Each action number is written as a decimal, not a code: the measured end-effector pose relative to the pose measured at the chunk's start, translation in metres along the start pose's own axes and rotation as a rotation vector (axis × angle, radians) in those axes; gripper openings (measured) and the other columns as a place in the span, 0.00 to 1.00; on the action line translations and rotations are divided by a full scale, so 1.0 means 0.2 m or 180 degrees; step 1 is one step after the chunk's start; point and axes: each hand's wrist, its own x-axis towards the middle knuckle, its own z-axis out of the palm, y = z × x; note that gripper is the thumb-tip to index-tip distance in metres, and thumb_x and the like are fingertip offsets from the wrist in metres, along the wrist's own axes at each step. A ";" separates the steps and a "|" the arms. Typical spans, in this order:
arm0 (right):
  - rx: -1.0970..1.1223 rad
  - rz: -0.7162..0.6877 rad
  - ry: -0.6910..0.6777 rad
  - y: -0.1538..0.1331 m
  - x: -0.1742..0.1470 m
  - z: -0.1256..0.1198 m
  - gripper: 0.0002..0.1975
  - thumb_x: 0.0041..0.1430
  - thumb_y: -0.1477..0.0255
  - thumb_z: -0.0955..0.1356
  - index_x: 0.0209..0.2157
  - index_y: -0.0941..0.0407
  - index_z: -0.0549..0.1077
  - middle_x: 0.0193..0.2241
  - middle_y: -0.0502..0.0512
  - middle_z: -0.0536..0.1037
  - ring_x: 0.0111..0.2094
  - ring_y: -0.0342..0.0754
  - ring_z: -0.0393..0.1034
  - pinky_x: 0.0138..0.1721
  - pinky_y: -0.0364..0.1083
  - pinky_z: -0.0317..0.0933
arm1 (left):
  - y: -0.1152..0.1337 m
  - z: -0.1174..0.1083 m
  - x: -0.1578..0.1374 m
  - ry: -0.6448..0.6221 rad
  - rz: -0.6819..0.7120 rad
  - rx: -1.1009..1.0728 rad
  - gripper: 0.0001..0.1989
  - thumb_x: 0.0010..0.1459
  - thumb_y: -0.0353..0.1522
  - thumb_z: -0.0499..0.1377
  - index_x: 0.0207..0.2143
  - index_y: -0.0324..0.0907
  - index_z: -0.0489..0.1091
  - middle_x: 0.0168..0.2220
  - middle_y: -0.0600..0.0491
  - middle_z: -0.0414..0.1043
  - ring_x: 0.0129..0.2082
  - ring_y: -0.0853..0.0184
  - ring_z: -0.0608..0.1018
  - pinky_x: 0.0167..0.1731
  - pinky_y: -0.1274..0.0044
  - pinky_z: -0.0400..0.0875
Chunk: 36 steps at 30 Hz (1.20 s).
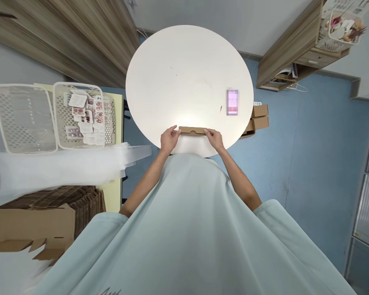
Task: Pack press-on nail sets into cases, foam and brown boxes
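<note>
A narrow brown cardboard box [192, 130] lies level at the near edge of the round white table [184, 61], close to my body. My left hand [170, 139] grips its left end between thumb and fingers. At the right end, my right hand [215, 138] pinches the box in the same way. A small notch shows in the middle of the box's near side. Most of its other faces are turned out of sight.
Left, a yellow table [114, 192] bears a white basket [109, 123] of small carded packs, a second basket [26, 119], white wrapping sheets [64, 168] and stacked flat cardboard [33, 223]. A blurred phone-like rectangle [232, 102] lies right on the round table. Small boxes [260, 116] sit beyond its edge.
</note>
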 end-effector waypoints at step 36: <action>0.1135 -0.0209 0.0007 0.23 0.00 0.14 0.34 0.66 0.46 0.73 0.66 0.50 0.80 0.68 0.60 0.79 0.53 0.56 0.78 0.61 0.58 0.76 | -0.19 0.06 0.07 -0.0380 0.0208 -0.0308 0.20 0.63 0.38 0.67 0.57 0.46 0.80 0.50 0.47 0.79 0.41 0.61 0.82 0.51 0.65 0.79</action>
